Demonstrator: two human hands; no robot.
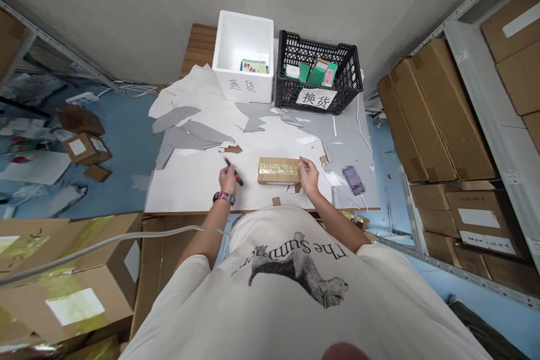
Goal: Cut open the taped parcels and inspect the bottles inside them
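Observation:
A small taped cardboard box [278,171] lies on the white covering of the table, in front of my body. My right hand [309,176] is at its right end, with thumb and fingers closed on that edge. To the left of the box, my left hand [228,181] is wrapped round a slim red and black utility knife [238,179]. The knife is apart from the box and slants across the hand; I cannot make out its blade. Shiny yellowish tape runs along the top of the box.
Behind are a white foam box [242,87] and a black crate [318,87] with green packs in it. Torn grey paper [194,135] and cardboard scraps [276,201] litter the table. A blurred purple object [353,180] lies right. Stacked cartons [439,107] flank the right side.

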